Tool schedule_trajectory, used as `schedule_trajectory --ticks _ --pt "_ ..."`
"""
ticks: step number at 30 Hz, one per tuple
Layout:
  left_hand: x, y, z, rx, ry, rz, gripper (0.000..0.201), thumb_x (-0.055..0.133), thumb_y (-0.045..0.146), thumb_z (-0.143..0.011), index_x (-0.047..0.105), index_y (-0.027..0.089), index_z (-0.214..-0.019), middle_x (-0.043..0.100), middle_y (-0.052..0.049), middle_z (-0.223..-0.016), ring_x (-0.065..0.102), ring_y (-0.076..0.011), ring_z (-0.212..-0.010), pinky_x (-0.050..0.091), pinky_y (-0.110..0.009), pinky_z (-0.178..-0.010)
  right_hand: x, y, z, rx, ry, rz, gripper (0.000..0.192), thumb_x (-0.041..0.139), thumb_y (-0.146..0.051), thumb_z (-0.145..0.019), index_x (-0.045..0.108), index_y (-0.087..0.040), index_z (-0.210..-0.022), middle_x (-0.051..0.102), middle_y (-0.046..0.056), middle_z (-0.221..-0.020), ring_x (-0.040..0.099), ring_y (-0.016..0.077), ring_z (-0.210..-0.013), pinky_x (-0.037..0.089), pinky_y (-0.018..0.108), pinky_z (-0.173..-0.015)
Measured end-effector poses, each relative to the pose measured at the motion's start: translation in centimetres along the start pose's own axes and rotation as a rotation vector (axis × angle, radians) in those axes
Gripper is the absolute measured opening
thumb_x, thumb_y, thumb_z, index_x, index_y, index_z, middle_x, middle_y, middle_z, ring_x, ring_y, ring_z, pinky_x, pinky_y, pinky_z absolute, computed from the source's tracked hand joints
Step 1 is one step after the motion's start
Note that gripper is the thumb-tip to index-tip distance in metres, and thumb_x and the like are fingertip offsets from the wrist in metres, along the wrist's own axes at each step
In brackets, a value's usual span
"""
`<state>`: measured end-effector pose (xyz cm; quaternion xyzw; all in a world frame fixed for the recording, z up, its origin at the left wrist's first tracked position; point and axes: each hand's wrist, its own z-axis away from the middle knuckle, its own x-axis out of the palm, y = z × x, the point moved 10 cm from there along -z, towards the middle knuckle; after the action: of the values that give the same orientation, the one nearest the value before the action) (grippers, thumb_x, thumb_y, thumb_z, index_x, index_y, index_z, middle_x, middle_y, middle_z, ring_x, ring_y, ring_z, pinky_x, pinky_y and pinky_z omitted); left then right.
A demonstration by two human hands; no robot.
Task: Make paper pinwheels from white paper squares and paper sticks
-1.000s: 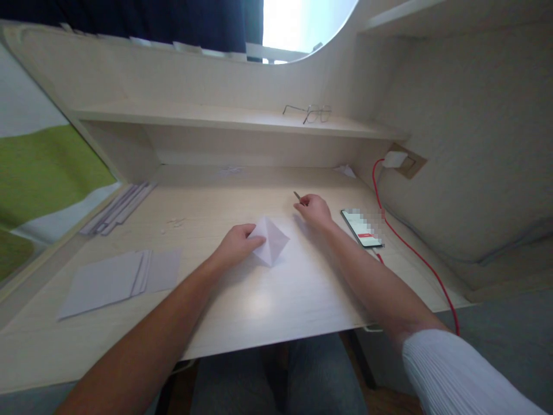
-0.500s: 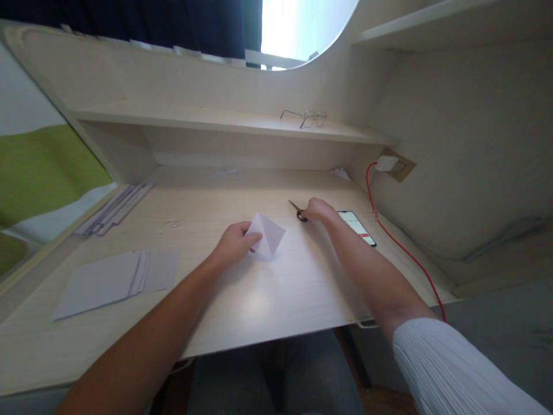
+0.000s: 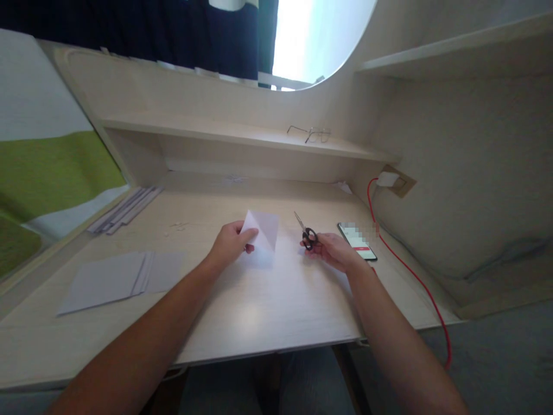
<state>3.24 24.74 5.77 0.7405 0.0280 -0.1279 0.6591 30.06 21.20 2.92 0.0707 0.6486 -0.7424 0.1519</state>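
Observation:
Between the thumb and fingers of my left hand is a folded piece of white paper, held just above the desk with a crease running across it. My right hand, palm turned up, holds a pair of scissors by the black handles. Their blades are together and point away from me, to the upper left. A gap separates the scissors from the paper. Some right-hand fingers are partly hidden behind the handles.
A phone lies right of my right hand, near a red cable from the wall plug. White paper sheets and stacked paper strips lie at the left. Eyeglasses rest on the shelf.
My right hand has lifted the scissors off the desk, turned palm up and come nearer to me. The folded paper has turned in my left hand. The camera view has shifted slightly.

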Motion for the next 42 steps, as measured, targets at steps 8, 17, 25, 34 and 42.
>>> schedule_trajectory --ticks 8,17,25,34,42 --pt "-2.3 1.4 0.1 -0.004 0.121 0.051 0.036 0.070 0.045 -0.071 0.072 0.011 -0.080 0.068 -0.005 -0.068 0.061 -0.0152 -0.052 0.052 -0.028 -0.050 4.5 -1.8 0.7 0.054 -0.009 -0.711 0.031 0.090 -0.037 -0.068 0.074 -0.018 -0.084 0.072 0.005 -0.087 0.069 0.0156 -0.076 0.059 0.029 -0.074" --pt "-1.3 2.6 1.3 0.007 0.073 0.061 0.031 0.070 0.044 -0.071 0.073 0.013 -0.077 0.066 -0.003 -0.067 0.057 -0.0139 -0.055 0.049 -0.025 -0.048 7.2 -4.7 0.1 -0.080 0.123 -0.450 0.038 0.090 -0.045 -0.065 0.081 -0.017 -0.090 0.075 0.007 -0.088 0.067 0.0185 -0.081 0.053 0.030 -0.071" --pt "2.1 2.6 2.3 0.028 -0.171 0.055 0.034 0.069 0.048 -0.078 0.069 0.016 -0.067 0.063 -0.003 -0.058 0.055 -0.0145 -0.054 0.044 -0.026 -0.053 7.6 -3.2 -0.1 -0.142 0.151 -0.585 0.028 0.086 -0.040 -0.071 0.079 -0.017 -0.084 0.072 0.004 -0.078 0.061 0.0177 -0.067 0.050 0.032 -0.066" --pt "-1.6 3.0 1.5 -0.008 0.057 -0.026 0.036 0.065 0.043 -0.077 0.056 0.019 -0.050 0.055 0.000 -0.047 0.047 -0.0132 -0.046 0.035 -0.028 -0.051 4.9 -3.7 2.1 -0.148 0.233 -0.153 0.028 0.079 -0.050 -0.075 0.073 -0.023 -0.074 0.066 0.005 -0.082 0.060 0.0220 -0.080 0.048 0.036 -0.074" --pt "-2.6 1.6 0.9 -0.068 0.086 0.149 0.033 0.069 0.038 -0.072 0.055 0.019 -0.049 0.050 0.001 -0.044 0.041 -0.0107 -0.042 0.030 -0.028 -0.046 9.4 0.7 4.3 0.059 -0.068 -0.107 0.029 0.087 -0.037 -0.066 0.078 -0.023 -0.090 0.068 0.003 -0.079 0.057 0.0194 -0.070 0.044 0.034 -0.067"
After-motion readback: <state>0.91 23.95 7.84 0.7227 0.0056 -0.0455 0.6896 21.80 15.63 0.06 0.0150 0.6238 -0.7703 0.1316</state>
